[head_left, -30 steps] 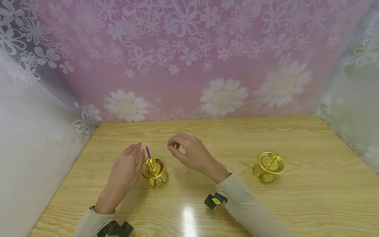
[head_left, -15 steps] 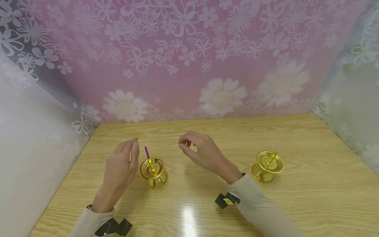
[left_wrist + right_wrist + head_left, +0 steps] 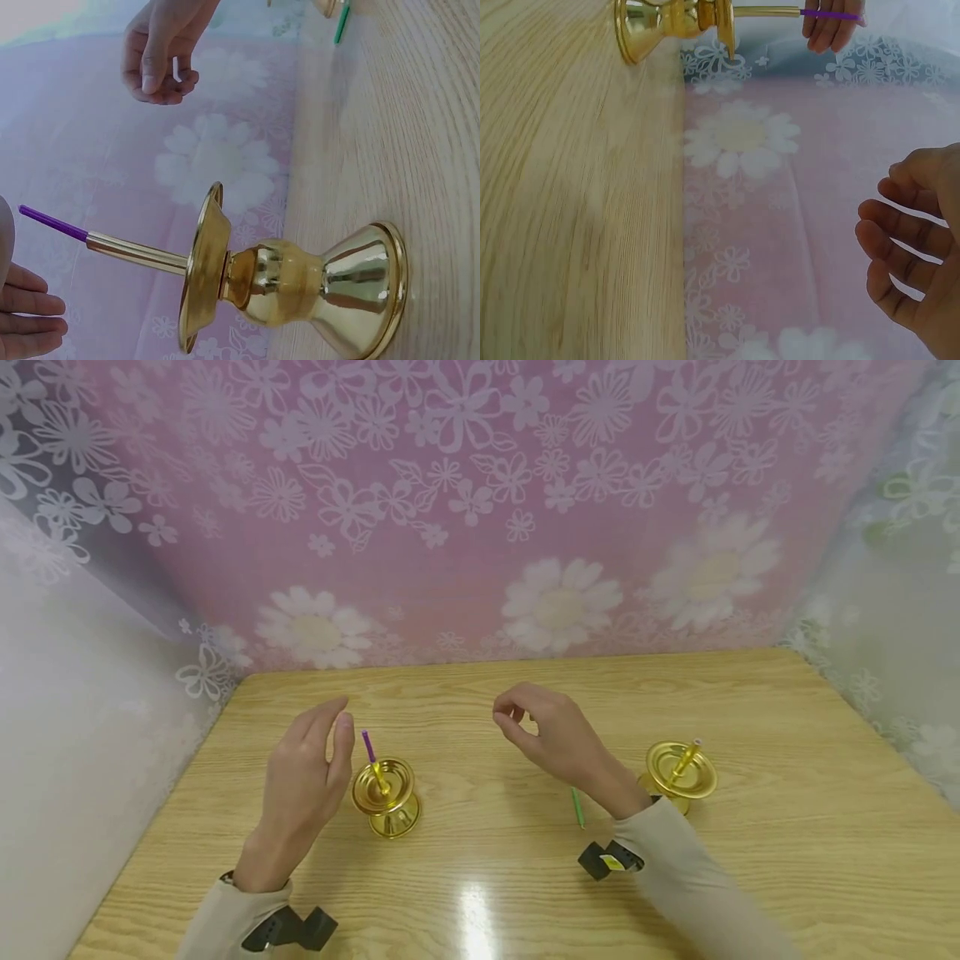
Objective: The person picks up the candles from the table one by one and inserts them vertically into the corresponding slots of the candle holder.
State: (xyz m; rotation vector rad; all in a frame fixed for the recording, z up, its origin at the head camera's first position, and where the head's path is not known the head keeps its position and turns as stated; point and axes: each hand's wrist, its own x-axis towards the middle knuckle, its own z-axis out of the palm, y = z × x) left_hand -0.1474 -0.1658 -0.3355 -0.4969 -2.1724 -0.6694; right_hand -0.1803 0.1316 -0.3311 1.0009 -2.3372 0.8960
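Observation:
On the left of the table stands a gold candle holder (image 3: pixel 386 795) with a thin purple candle (image 3: pixel 367 747) upright in its tube, leaning slightly. My left hand (image 3: pixel 303 777) hovers just left of it with fingers extended, apart from the candle. In the left wrist view, the purple candle (image 3: pixel 52 223) sits in the tube of the holder (image 3: pixel 285 281). My right hand (image 3: pixel 558 735) is raised over the table, fingers loosely curled around nothing. Behind its wrist is a second gold holder (image 3: pixel 681 770), partly covered by the arm. A green candle (image 3: pixel 577 808) lies near that wrist.
The wooden table (image 3: pixel 465 735) meets a pink flowered cloth backdrop (image 3: pixel 465 527) at its far edge. Pale flowered cloth also hangs at both sides.
My right hand has moved right, away from the purple candle, uncovering the green candle and covering part of the right holder. The left hand has drawn slightly left from its holder.

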